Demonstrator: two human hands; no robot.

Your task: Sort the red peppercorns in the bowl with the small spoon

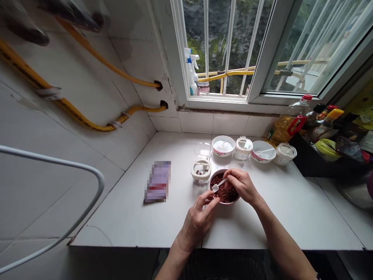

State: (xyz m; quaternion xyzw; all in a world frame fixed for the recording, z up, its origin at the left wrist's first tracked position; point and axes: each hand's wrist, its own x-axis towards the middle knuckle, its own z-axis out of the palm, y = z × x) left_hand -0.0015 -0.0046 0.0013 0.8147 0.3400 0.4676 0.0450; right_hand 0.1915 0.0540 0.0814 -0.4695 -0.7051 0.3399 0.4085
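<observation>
A bowl [225, 202] of small dark red-brown grains or peppercorns stands on the white counter. Over it, my right hand [239, 184] pinches the handle of a small white spoon [215, 188], whose scoop is above the grains. My left hand [201, 214] is at the bowl's near left rim, thumb and fingers curled against it. Just behind and left of the bowl sits a clear-lidded white jar [201, 171] with a few dark grains visible.
Behind stand a bowl of white powder [223, 146], a lidded jar [243, 147], a bowl with a white spoon [263, 152] and another jar [285, 154]. A purple packet [159, 182] lies left. An oil bottle [284, 126] and sauce bottles stand at the back right.
</observation>
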